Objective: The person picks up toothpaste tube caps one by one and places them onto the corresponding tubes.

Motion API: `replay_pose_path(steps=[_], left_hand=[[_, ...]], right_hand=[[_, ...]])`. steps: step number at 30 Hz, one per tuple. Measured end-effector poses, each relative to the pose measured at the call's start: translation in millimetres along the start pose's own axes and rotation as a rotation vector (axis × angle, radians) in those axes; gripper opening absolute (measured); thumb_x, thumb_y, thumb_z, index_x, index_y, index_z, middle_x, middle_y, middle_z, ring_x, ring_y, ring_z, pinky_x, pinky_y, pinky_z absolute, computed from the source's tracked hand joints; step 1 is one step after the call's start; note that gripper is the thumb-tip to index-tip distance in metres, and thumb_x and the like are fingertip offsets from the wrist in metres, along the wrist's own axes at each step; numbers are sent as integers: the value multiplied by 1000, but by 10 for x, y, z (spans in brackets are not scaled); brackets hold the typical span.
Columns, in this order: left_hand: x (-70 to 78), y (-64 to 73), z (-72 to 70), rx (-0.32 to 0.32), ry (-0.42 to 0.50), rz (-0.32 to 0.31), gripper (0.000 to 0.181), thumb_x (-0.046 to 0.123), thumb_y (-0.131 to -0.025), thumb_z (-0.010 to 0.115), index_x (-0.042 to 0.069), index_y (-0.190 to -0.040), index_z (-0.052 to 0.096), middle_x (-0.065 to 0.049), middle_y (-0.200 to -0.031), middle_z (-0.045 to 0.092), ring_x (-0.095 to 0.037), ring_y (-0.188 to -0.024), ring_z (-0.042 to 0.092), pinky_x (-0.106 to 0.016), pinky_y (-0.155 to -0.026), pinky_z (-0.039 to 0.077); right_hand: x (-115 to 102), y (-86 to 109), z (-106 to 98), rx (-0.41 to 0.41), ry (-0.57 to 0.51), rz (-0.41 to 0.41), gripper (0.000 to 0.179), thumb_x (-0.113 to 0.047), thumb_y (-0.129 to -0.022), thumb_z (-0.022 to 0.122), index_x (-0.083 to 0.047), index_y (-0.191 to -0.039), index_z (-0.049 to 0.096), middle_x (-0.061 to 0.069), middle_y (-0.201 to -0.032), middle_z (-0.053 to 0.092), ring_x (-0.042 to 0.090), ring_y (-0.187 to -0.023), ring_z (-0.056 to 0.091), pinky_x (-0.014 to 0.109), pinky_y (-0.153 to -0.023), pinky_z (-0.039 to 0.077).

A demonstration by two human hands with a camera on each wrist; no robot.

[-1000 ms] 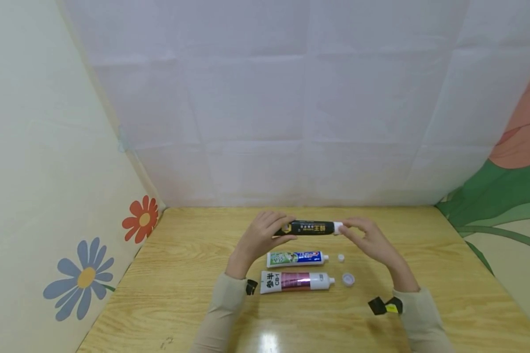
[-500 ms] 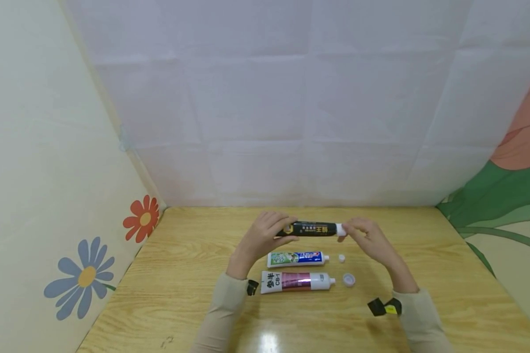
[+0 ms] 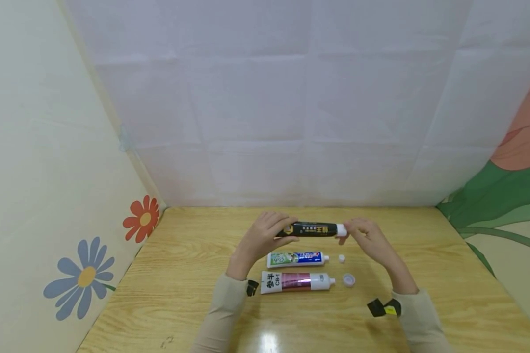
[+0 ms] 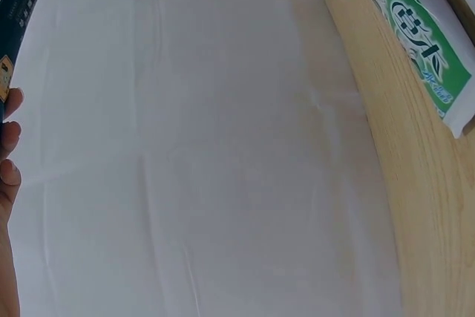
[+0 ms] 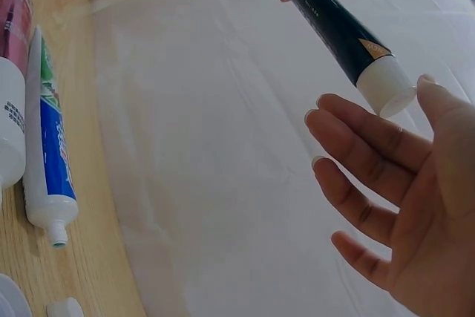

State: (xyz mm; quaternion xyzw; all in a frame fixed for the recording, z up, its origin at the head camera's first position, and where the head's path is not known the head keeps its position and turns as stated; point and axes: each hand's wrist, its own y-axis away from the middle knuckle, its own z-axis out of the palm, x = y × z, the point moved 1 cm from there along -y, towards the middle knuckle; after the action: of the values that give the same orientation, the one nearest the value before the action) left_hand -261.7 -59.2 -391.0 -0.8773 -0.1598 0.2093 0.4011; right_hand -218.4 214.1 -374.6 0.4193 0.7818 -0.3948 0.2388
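Observation:
A black toothpaste tube lies level in the air above the back of the table, its white cap pointing right. My left hand grips the tube's tail end, with the thumb below and the fingers over the top. At the other end my right hand holds the cap between thumb and fingers. The right wrist view shows the cap between the thumb tip and the long, slightly bent index finger, while the other fingers spread away. Only part of the left hand shows in its own wrist view.
On the wooden table lie a green and blue toothpaste tube and a white and pink one, both uncapped. A small white cap and a larger one sit by their nozzles. A white sheet hangs behind.
My right fingers have shifted slightly on the white cap, the index finger curling in closer. The tube has moved a touch to the right; the left hand keeps its grip.

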Motion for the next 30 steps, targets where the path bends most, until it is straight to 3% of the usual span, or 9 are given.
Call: replay_pose_path(steps=[5, 10, 15, 18, 24, 30], left_hand=[[1, 0, -8, 1, 2, -1, 46, 37, -77, 72, 7, -111, 64, -1, -100, 64, -11, -86, 57, -22, -76, 47], [-4, -3, -24, 8, -1, 3, 50, 36, -73, 75, 7, -112, 63, -1, -99, 64, -12, -85, 58, -23, -74, 48], [-16, 1, -32, 3, -8, -6, 52, 33, -70, 78, 7, -113, 63, -1, -99, 64, -12, -85, 58, -23, -75, 48], [-28, 10, -33, -2, -7, -14, 51, 33, -71, 77, 7, -112, 63, -1, -100, 64, -11, -86, 57, -23, -77, 48], [-46, 22, -43, 1, -12, -19, 47, 36, -77, 72, 7, -113, 63, -1, -99, 64, -11, -86, 58, -23, -78, 49], [-54, 26, -49, 5, -9, -22, 49, 33, -72, 76, 6, -111, 64, -1, -100, 65, -12, -87, 58, -23, -78, 49]], right_hand=[[273, -19, 48, 5, -1, -51, 39, -10, -100, 37, -13, -77, 69, -4, -76, 66, 9, -81, 58, 36, -78, 43], [283, -15, 44, 14, 18, -48, 39, -11, -101, 35, -9, -82, 68, 0, -80, 66, 11, -82, 58, 35, -77, 45], [274, 11, 30, -3, 25, 2, 26, -15, -99, 42, -10, -113, 63, 7, -107, 65, 19, -98, 57, 45, -85, 46], [232, 16, 22, -18, 27, 10, 32, -14, -95, 52, -11, -127, 55, 7, -116, 62, 21, -104, 54, 49, -89, 44], [-32, 30, -28, 1, 29, -21, 43, -8, -84, 67, -5, -125, 55, 7, -110, 61, 19, -101, 53, 53, -93, 38], [-135, 25, -42, 7, 23, -67, 43, -5, -81, 69, -1, -122, 55, 7, -109, 62, 18, -101, 54, 53, -96, 36]])
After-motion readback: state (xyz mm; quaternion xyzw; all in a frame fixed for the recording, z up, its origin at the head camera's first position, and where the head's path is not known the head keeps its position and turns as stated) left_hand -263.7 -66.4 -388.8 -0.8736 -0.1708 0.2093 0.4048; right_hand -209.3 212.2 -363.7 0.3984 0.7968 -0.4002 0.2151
